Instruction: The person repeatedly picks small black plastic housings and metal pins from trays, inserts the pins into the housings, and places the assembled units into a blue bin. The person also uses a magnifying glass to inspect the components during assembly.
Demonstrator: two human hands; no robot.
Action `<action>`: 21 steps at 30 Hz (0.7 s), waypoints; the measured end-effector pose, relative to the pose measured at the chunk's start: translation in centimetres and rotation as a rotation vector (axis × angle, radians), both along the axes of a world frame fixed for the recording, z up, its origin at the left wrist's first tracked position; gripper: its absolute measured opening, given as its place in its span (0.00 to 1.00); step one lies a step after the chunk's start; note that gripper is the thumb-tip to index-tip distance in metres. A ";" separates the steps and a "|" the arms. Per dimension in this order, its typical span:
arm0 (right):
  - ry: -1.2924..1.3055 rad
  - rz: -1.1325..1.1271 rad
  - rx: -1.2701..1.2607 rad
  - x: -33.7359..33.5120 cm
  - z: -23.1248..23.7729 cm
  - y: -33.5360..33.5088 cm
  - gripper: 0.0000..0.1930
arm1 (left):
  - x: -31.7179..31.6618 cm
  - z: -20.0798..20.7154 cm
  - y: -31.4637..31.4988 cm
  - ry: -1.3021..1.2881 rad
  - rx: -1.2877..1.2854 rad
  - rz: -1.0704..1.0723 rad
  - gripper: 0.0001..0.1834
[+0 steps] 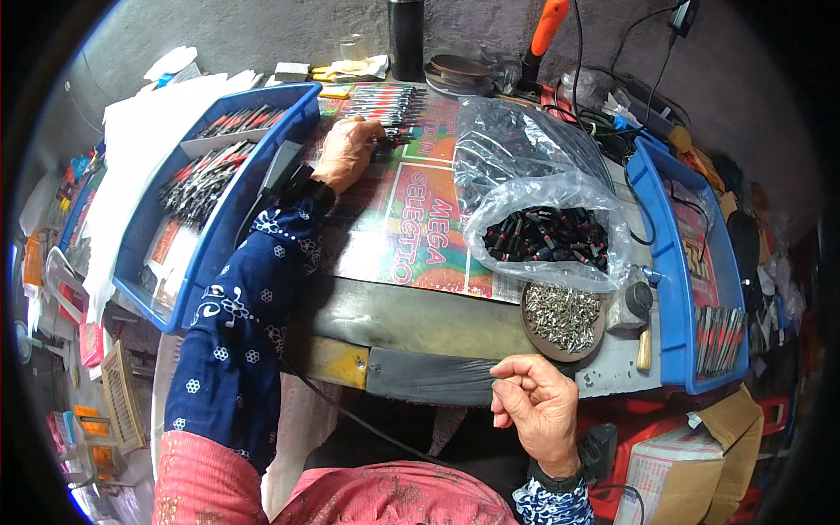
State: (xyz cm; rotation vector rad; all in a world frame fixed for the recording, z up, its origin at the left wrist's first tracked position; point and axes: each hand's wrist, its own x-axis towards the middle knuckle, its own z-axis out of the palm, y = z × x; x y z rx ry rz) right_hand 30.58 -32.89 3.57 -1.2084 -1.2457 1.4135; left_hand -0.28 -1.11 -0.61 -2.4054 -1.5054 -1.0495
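My left hand (pixel 350 149) reaches over the far left of a colourful printed sheet, fingers bent down on the near end of a row of pens (pixel 385 103). It grips a dark pen (pixel 398 136) there; the fingertips are partly hidden. The row's pens are silver and black with red parts, lying side by side. My right hand (pixel 540 409) hovers at the table's front edge, fingers curled and thumb pressed toward them; whatever they hold, if anything, is hidden. Beyond it stands a round dish (pixel 602 332) of small silver metal tips. Behind that lies an open clear bag (pixel 623 249) full of black-and-red pen parts.
A blue tray (pixel 199 284) with bundles of pens stands left, beside my left forearm. Another blue tray (pixel 672 328) holds pens at right. A small jar (pixel 626 311) stands by the dish. At the back are a dark bottle (pixel 406 39) and an orange-handled tool (pixel 549 26).
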 end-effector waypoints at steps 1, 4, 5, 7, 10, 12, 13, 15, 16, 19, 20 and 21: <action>-0.002 -0.001 0.000 0.0 0.0 0.0 0.08 | 0.0 0.0 0.3 0.013 -0.004 0.010 0.10; -0.010 -0.005 0.008 0.0 0.0 0.0 0.08 | 0.1 -0.3 0.9 0.008 0.034 0.006 0.10; -0.016 -0.008 0.013 -0.1 0.0 0.0 0.08 | 0.1 -0.4 1.1 0.020 0.049 0.024 0.10; -0.023 -0.006 0.020 -0.1 -0.1 0.0 0.08 | 0.3 -0.6 1.5 -0.006 0.055 0.045 0.11; -0.030 -0.003 0.030 -0.2 -0.1 0.0 0.08 | 0.5 -0.7 1.8 -0.004 0.094 0.063 0.12; -0.035 -0.002 0.033 -0.2 -0.2 0.0 0.08 | 0.7 -0.9 1.7 0.020 0.151 0.077 0.12; -0.038 -0.001 0.035 -0.2 -0.2 0.0 0.08 | 0.7 -0.9 1.6 -0.007 0.128 0.066 0.13; -0.037 -0.003 0.025 -0.1 -0.1 -0.1 0.08 | 0.6 -0.8 1.5 -0.036 0.111 0.054 0.13; -0.034 -0.001 0.013 -0.1 -0.1 -0.1 0.08 | 0.6 -0.8 1.3 -0.030 0.101 0.068 0.13; -0.026 -0.006 -0.005 -0.1 -0.1 -0.1 0.08 | 0.5 -0.3 0.4 -0.039 0.197 0.056 0.12; -0.022 -0.007 -0.007 -0.1 -0.1 -0.1 0.08 | 0.5 0.0 -0.2 -0.059 0.207 0.045 0.11; -0.009 -0.011 0.014 -0.2 -0.1 -0.1 0.08 | 0.4 0.6 -0.9 -0.023 0.192 0.074 0.10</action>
